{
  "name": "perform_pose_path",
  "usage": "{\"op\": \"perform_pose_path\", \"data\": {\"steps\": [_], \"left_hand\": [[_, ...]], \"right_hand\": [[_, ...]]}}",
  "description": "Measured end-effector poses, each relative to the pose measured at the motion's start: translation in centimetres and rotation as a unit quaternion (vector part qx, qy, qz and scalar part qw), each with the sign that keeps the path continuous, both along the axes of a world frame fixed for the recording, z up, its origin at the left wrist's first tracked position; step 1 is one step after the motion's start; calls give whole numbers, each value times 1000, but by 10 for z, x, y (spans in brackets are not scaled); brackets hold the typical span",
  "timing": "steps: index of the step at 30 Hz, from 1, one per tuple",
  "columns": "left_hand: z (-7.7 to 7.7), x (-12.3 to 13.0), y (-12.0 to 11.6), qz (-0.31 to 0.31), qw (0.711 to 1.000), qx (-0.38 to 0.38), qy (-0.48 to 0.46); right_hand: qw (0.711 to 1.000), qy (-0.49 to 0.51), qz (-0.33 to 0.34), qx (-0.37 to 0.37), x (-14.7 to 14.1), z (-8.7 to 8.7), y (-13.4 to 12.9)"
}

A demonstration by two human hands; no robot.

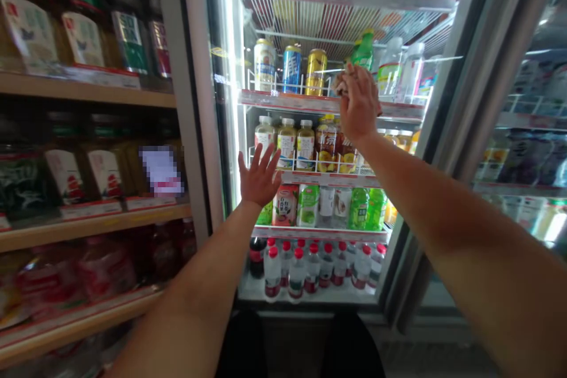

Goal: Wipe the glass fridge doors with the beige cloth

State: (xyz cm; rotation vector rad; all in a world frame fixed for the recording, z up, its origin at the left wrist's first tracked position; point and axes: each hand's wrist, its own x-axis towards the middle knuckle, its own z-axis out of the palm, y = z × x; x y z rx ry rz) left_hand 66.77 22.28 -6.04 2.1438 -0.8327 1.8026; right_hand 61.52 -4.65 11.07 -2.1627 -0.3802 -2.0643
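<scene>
My right hand (pixel 359 100) is raised in front of the drinks fridge, its fingers closed on a crumpled brownish cloth (pixel 341 84). It appears pressed to the fridge's glass door (pixel 230 71), level with the shelf of cans and bottles. Lower and to the left, my left hand (pixel 260 176) is spread with fingers apart, and it seems to rest flat on the same glass. Behind it stand white-capped juice bottles (pixel 286 143) and a red drink carton (pixel 286 205). My right forearm covers part of the shelves on the right.
Left of the fridge, wooden shelves (pixel 88 90) carry large bottles. Red-capped water bottles (pixel 297 274) stand on the fridge floor. A metal door frame (pixel 478 71) runs down the right, with another glass-fronted cooler beyond. My dark-clad legs (pixel 245 342) show at the bottom.
</scene>
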Motion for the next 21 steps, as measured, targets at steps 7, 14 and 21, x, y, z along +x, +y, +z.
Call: {"op": "perform_pose_path", "data": {"steps": [7, 14, 21], "left_hand": [[0, 0, 1, -5, 1000, 2, -19], [-1, 0, 1, -4, 1000, 4, -23], [-1, 1, 1, -24, 1000, -4, -14]], "right_hand": [[999, 2, 35, -5, 10, 5, 33], [998, 3, 39, -41, 20, 10, 53], [996, 40, 40, -76, 13, -10, 78]]}}
